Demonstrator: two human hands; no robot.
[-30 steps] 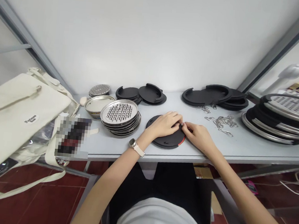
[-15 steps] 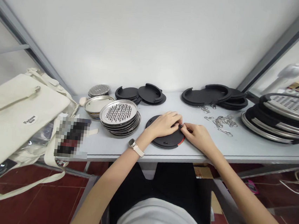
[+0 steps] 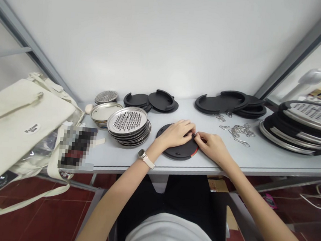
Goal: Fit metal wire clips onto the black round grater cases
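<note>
Working at the edge of a black round holder [image 3: 171, 150] in the middle of the frame, two hands are busy on the worktop [image 3: 134, 159]. The left hand [image 3: 179, 133] lies on top; its grip is hard to tell. The right hand [image 3: 213, 146] has a narrow grip on a tiny shiny bit [image 3: 194, 134]. This one seems half done. The pile [image 3: 296, 128] at far right looks done; metal graters [image 3: 128, 121] at centre left seem left to do.

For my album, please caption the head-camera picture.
Left hand on a black disc, right hand at its edge, between stacked grater plates and loose metal clips.
</note>
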